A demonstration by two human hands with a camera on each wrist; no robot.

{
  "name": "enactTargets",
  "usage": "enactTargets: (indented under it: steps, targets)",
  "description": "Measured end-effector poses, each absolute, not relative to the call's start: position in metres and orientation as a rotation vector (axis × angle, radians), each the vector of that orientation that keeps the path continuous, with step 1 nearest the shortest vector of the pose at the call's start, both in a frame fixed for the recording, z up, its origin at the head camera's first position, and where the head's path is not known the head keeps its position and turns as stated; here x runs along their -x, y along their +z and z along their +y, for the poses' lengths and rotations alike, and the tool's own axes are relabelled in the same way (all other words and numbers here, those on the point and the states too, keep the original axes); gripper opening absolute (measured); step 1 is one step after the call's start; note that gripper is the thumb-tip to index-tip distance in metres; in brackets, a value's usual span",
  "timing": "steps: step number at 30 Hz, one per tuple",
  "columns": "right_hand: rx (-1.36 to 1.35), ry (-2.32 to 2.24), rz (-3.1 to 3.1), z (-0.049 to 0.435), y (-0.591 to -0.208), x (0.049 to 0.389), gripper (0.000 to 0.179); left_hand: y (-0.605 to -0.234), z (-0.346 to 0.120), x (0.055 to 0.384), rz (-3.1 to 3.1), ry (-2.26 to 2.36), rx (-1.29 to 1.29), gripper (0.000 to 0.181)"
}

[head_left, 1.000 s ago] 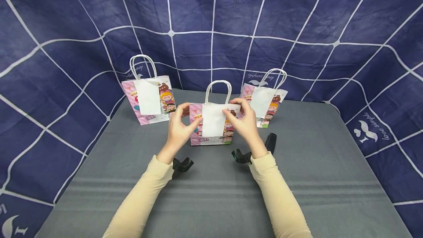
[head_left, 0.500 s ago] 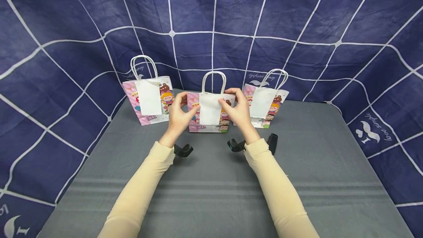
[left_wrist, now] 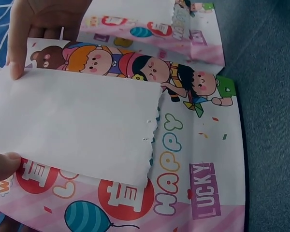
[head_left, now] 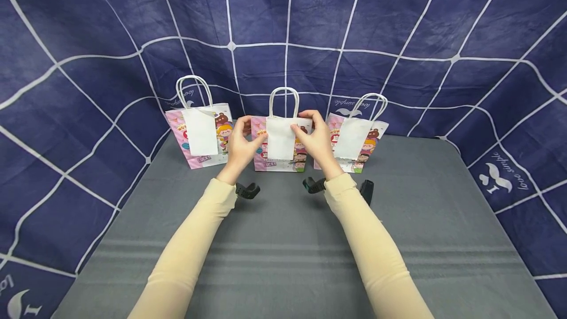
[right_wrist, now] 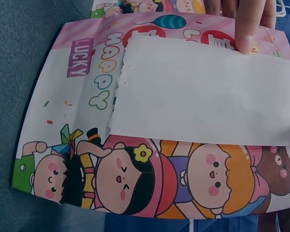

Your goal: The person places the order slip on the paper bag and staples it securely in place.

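Note:
A small paper gift bag (head_left: 280,165) with cartoon print, a white front flap and white loop handles stands upright on the grey table. My left hand (head_left: 241,147) pinches its left side near the top, thumb in front and fingers behind. At the right side, my right hand (head_left: 315,141) grips likewise. The left wrist view shows the flap (left_wrist: 77,121) hanging over the printed front, with a thumb (left_wrist: 5,164) on its edge. In the right wrist view, the left hand's thumb (right_wrist: 246,36) presses the flap's other end. Fingers behind the bag are mostly hidden.
Matching gift bags stand on both sides: one to the left (head_left: 201,134), turned slightly, and one to the right (head_left: 352,139), close beside my right hand. A grey cloth covers the table (head_left: 283,250). Behind hangs a blue curtain (head_left: 310,18) with white lines.
Both hands have carried the middle bag away from me, toward the back of the table, until it is roughly in line with the other two. Their grip looks the same.

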State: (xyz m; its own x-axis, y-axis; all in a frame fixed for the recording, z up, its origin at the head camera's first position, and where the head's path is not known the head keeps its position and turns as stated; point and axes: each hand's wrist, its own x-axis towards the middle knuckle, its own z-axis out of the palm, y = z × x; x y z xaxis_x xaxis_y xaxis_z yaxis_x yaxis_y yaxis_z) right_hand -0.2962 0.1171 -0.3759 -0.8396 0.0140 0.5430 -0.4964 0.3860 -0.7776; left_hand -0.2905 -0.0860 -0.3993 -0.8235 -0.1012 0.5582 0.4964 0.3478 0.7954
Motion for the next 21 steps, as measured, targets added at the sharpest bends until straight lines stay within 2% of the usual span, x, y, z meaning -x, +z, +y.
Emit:
enactTargets:
  steps: [11, 21]
  targets:
    - [-0.389, 1.397, -2.242, 0.115, -0.377, 0.304, 0.032, -0.404, -0.088, 0.299, -2.121, -1.528, 0.325, 0.053]
    - [-0.385, 1.342, -2.271, 0.115, -0.378, 0.311, 0.035, -0.403, -0.085, 0.301, -2.134, -1.485, 0.333, 0.061]
